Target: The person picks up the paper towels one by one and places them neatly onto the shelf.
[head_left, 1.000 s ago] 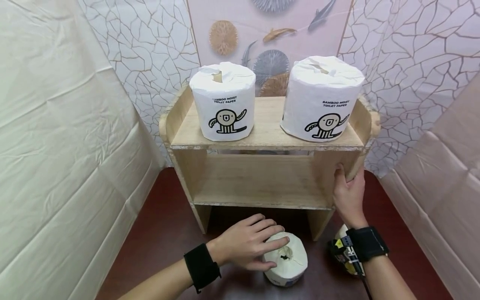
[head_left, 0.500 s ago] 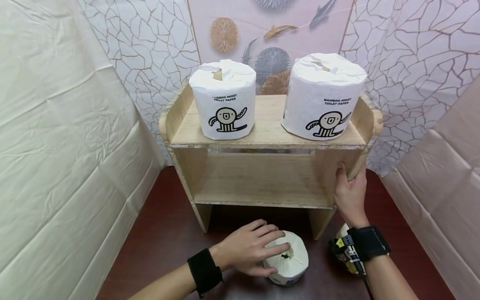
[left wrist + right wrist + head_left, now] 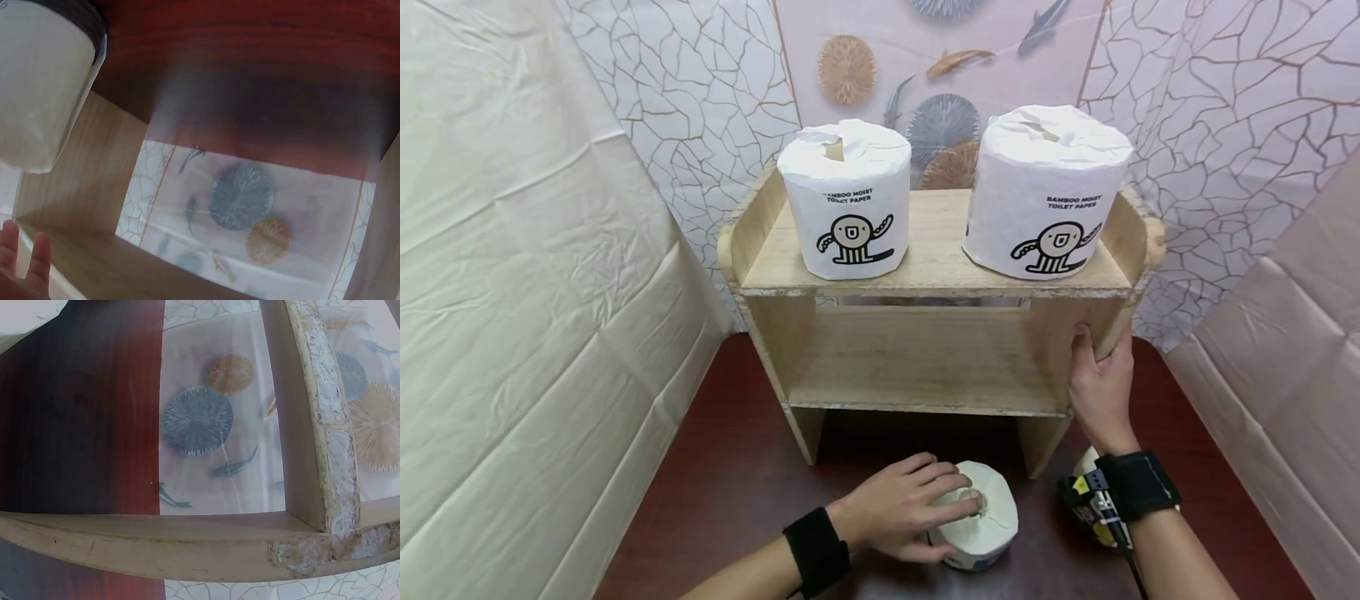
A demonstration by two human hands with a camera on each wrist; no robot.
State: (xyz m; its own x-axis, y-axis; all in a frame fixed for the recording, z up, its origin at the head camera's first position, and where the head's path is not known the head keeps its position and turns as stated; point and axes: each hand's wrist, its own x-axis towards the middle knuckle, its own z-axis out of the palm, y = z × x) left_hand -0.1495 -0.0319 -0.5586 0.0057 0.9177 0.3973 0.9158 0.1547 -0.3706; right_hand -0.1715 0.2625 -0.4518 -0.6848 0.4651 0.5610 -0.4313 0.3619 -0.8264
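Observation:
A white-wrapped toilet roll (image 3: 992,525) stands on the dark red table in front of a wooden shelf (image 3: 925,358). My left hand (image 3: 910,508) is spread over its left side, with one fingertip at the core hole. In the left wrist view two fingertips (image 3: 39,250) appear apart from the toilet roll (image 3: 44,81); contact is unclear. My right hand (image 3: 1101,387) grips the front edge of the shelf's right side panel (image 3: 156,544), thumb on the inner face, fingers hidden. Two larger toilet rolls, left (image 3: 850,200) and right (image 3: 1045,192), stand upright on the top board.
Another pale roll (image 3: 1086,461) stands partly hidden behind my right wrist. A black strap (image 3: 816,550) circles my left wrist; the right strap carries a small device (image 3: 1097,500) and a cable. Pale padded walls (image 3: 550,292) close in the left and right sides.
My left hand has shifted slightly right over the toilet roll, its fingertip now covering the core hole. My right hand keeps its grip on the side panel. The rolls stay in place.

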